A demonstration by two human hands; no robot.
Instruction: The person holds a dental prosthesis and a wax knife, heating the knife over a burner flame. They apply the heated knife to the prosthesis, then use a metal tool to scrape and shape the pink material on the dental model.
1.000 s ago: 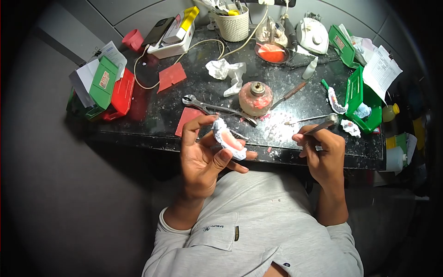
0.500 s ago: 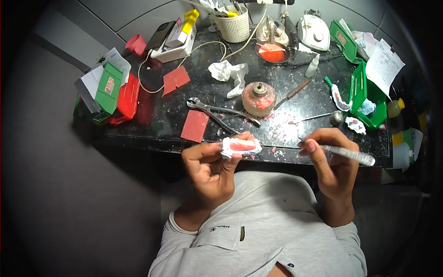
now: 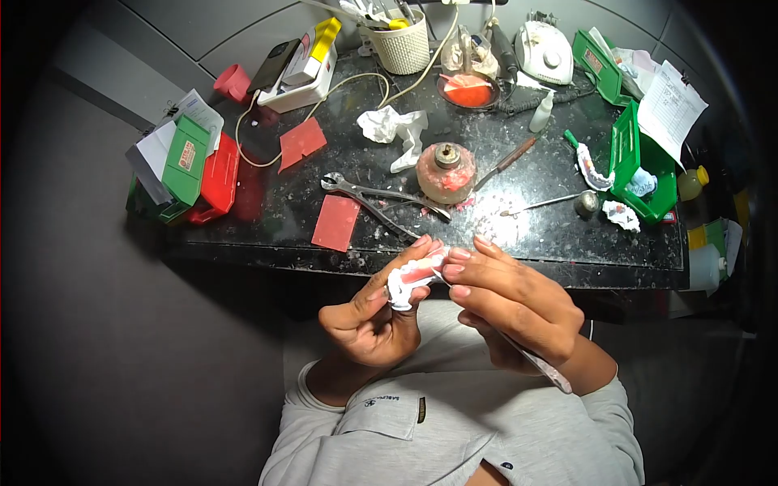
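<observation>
Grey wall [image 3: 235, 23], black bench [image 3: 267, 211] (brightly lit)

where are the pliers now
In the head view, the pliers lie on the bench beyond the left hand, beside a red sheet and near the burner.

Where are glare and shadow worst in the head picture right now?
Head view: strong glare whitens the black tabletop near the round jar; the white model in the left hand is so bright that fine detail is lost; the picture's corners fall to black.
</observation>
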